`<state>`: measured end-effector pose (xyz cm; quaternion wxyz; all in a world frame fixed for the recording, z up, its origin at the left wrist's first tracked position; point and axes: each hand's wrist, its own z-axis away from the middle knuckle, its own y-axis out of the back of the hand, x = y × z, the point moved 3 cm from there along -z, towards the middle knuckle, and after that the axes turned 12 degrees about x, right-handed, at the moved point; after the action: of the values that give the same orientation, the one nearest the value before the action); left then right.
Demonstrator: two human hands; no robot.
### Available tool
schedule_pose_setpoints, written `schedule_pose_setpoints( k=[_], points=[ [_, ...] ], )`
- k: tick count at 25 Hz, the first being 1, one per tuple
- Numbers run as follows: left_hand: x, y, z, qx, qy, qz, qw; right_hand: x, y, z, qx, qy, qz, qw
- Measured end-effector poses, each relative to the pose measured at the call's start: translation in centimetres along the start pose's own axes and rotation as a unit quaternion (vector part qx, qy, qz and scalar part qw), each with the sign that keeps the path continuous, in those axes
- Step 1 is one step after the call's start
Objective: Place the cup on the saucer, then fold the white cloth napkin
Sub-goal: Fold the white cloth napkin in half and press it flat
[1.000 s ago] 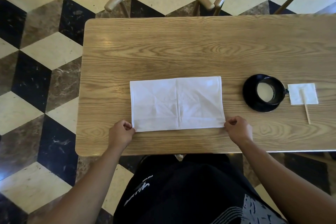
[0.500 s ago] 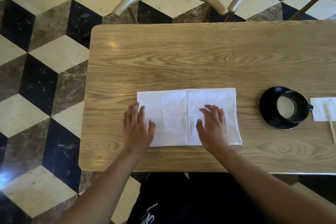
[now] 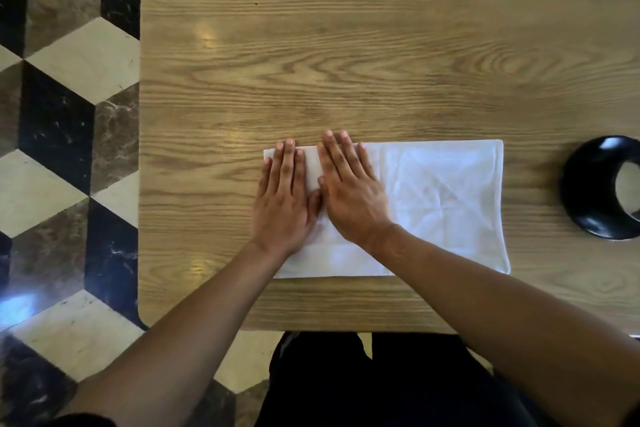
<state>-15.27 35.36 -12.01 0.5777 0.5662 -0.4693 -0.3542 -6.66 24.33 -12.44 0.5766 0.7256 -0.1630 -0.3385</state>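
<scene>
Napkin (image 3: 440,204) lies flat on the wooden table (image 3: 346,62), near the front edge, a white cloth rectangle with its long side across the view. Diagonal creases and a vertical fold line show on the exposed right portion. The near right corner looks slightly lifted or curled; hard to confirm.

Left hand (image 3: 282,204) rests palm-down on the left end of the cloth, fingers extended and held close together, gripping nothing. Right hand (image 3: 349,194) lies just beside it, thumbs touching or nearly so, fingers likewise spread flat, tips reaching a little past the far edge of the cloth. Both hands press; neither pinches.

Cup (image 3: 623,191) and saucer (image 3: 581,191), both black, sit at the right margin, partly cut off by the frame, apart from the napkin's right edge. The cup appears to stand on the saucer, so that step looks done. Folding is the open step.

Risks, as judged:
- Both palms load the left end only. The right half is unweighted; any sideways stroke could drag the whole cloth leftward rather than flatten it, skewing the edges.
- Pressing existing wrinkles may set them into the fold.
- Next fold likely needs a pinch at a corner; lifting both hands together could let the layers spring open.
- A wide sweep to the right could knock the cup, whose contents cannot be confirmed.
</scene>
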Motion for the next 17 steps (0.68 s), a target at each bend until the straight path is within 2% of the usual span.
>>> schedule_pose_setpoints(
  k=[5, 12, 17],
  points=[
    [0.1, 0.2, 0.0, 0.004, 0.012, -0.006, 1.000, 2.4, 1.3, 0.6, 0.015, -0.043, 0.020, 0.999],
    [0.1, 0.2, 0.1, 0.008, -0.007, -0.011, 1.000, 15.1, 6.0, 5.4, 0.021, -0.126, 0.081, 0.988],
    [0.1, 0.0, 0.0, 0.004, -0.005, -0.016, 1.000, 16.9, 6.6, 5.8, 0.036, -0.149, 0.079, 0.985]
  ],
)
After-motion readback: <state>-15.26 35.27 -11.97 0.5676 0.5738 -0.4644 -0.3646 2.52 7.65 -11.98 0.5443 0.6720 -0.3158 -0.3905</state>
